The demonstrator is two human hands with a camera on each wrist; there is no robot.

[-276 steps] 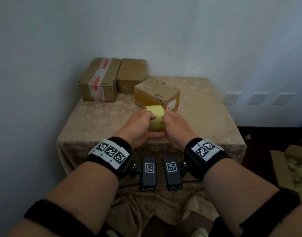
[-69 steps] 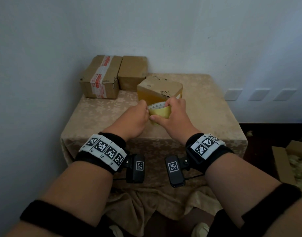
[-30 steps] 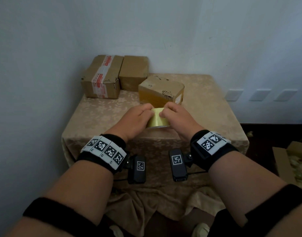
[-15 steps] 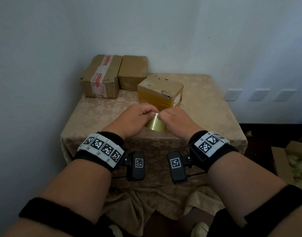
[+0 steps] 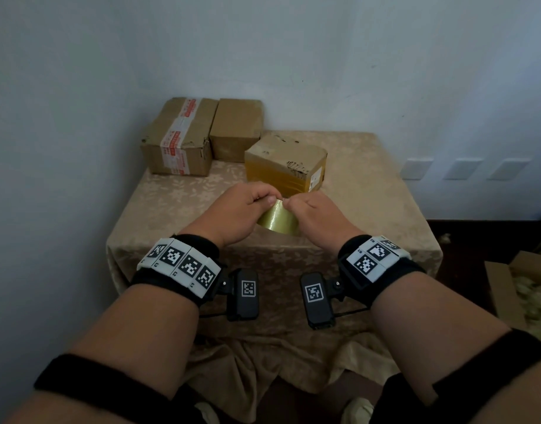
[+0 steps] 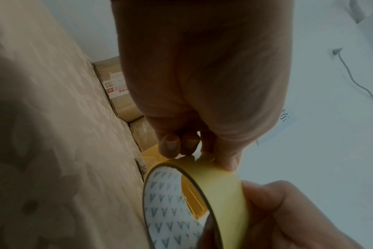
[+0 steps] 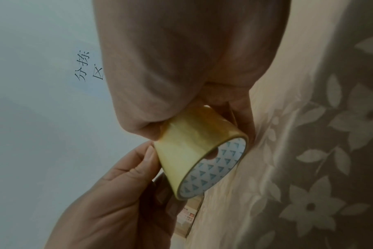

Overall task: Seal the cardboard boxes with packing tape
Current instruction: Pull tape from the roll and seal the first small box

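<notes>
A yellow packing tape roll [image 5: 278,221] is held above the table's front half, between both hands. My left hand [image 5: 267,201] pinches its top rim with curled fingers; in the left wrist view the left hand's fingertips [image 6: 170,144] sit at the rim of the roll [image 6: 219,190]. My right hand [image 5: 290,205] grips the roll from the right, thumb and fingers round the roll [image 7: 189,144]. Just behind the hands stands a cardboard box [image 5: 286,154] with yellow tape on its front. Whether a tape end is lifted is hidden.
Two more cardboard boxes stand at the back left by the wall: one with red-and-white tape [image 5: 179,137] and a plain one [image 5: 236,130]. The beige tablecloth [image 5: 370,191] hangs over the table's edges. An open carton [image 5: 507,289] sits on the floor to the right.
The roll has turned and sunk slightly toward the table. Both hands' fingertips have drawn together at its top rim.
</notes>
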